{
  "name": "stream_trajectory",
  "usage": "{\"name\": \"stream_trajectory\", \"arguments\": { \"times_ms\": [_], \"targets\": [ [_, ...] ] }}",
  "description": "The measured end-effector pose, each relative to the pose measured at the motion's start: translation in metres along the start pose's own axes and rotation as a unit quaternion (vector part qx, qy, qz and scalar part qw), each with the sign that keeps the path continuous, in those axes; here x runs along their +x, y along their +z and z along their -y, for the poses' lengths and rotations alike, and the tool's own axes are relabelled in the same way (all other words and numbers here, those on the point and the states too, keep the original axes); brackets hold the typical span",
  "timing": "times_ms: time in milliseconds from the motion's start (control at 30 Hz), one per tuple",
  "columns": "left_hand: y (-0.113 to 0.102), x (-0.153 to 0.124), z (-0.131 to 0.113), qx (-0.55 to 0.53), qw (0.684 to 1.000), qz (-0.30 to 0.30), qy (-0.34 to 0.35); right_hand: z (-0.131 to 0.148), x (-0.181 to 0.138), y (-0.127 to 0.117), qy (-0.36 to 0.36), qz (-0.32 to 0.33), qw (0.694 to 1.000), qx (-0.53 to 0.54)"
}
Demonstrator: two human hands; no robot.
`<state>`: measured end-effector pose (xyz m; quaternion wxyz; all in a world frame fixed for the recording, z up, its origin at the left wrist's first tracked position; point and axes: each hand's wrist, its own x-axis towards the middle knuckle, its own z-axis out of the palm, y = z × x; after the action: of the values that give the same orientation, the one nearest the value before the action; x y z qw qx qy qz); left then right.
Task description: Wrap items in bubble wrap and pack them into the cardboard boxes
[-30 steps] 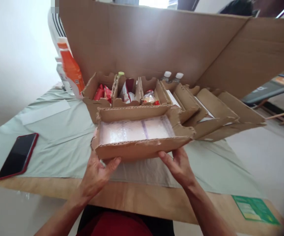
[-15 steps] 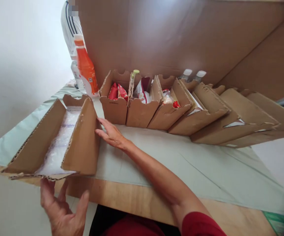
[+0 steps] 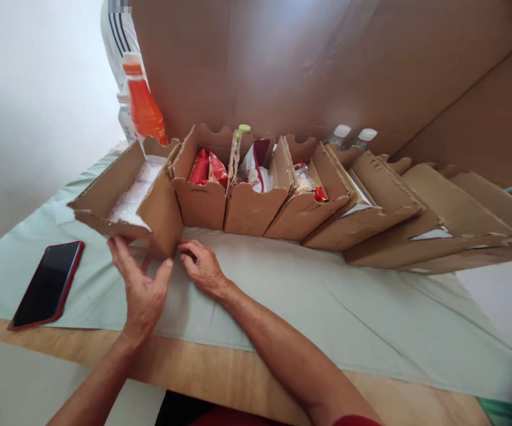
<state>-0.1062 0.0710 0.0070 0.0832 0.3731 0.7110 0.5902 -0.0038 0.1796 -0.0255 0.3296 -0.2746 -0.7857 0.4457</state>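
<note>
A cardboard file box (image 3: pixel 162 207) holding clear-wrapped white packs (image 3: pixel 138 188) stands at the left end of a row of similar boxes. My left hand (image 3: pixel 143 293) is at its front, fingers spread and raised against the lower front wall, thumb apart. The fingertips are partly hidden beneath the front edge. By the box's lower right corner, my right hand (image 3: pixel 203 267) rests low on the cloth with its fingers curled and nothing visible in them. Immediately right of the held-against box is a box (image 3: pixel 203 207) with red snack packets (image 3: pixel 207 168).
More cardboard boxes (image 3: pixel 249 213) lean rightward along the row. An orange bottle (image 3: pixel 143 103) stands behind the left box. A red-edged phone (image 3: pixel 47 287) lies on the green cloth (image 3: pixel 282 290). Clear bottles with white caps (image 3: pixel 341 131) and a tall cardboard panel (image 3: pixel 256 65) are behind. A person's striped sleeve (image 3: pixel 120 32) shows.
The left box has moved away from me and rightward, up beside the row, uncovering the phone. My left hand moved forward with it. My right hand slid nearer and its fingers curled.
</note>
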Motion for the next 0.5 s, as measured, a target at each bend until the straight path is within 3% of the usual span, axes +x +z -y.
{"name": "stream_trajectory", "arguments": {
  "times_ms": [200,367,500],
  "targets": [
    [0.038,0.036,0.0,0.018,0.999,0.041,-0.02,0.002,0.001,-0.002,0.021,-0.002,1.0,0.011],
    [0.059,0.031,0.021,0.029,0.992,0.123,-0.031,0.004,0.0,-0.003,0.031,0.015,0.999,0.018],
    [0.06,0.028,0.033,0.053,0.988,0.147,-0.015,0.006,0.002,-0.005,0.043,0.027,0.999,0.012]
  ]
}}
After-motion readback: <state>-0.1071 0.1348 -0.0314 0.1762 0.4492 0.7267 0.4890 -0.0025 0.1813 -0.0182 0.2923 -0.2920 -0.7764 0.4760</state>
